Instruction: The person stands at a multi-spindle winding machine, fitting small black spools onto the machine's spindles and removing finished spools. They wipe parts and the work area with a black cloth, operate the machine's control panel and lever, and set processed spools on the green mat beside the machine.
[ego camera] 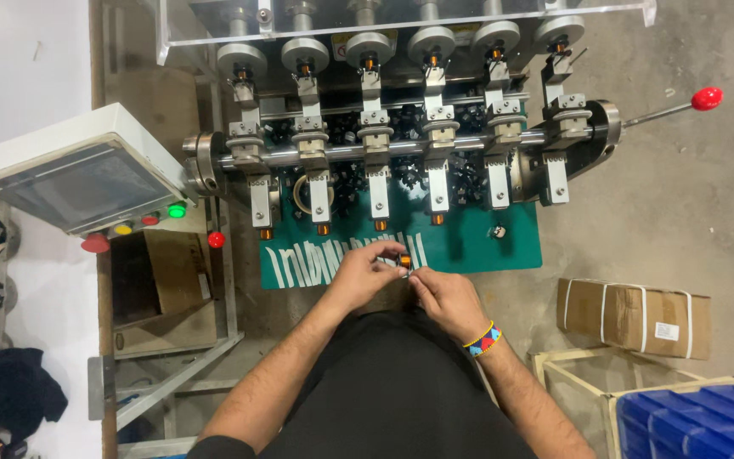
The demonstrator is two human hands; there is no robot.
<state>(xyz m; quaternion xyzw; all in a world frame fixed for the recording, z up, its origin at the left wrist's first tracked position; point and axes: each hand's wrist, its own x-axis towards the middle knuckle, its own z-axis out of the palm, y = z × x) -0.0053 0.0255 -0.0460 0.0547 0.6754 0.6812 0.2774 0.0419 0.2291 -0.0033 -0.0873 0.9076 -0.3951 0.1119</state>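
Observation:
My left hand (358,274) and my right hand (443,297) meet over the near edge of a green mat (486,242). Together they pinch a small copper-wound coil (403,261) between the fingertips. My right wrist wears a beaded bracelet (483,339). Several white strips (303,262) lie in a row on the mat just left of my hands. Beyond them stands a winding machine with several spindles (375,140), some with copper coils (381,224) on their lower tips.
A control box with a screen (78,183) and coloured buttons sits at the left. A lever with a red knob (706,99) sticks out at the right. A strapped cardboard box (635,316) and a blue crate (698,421) are on the floor at the right.

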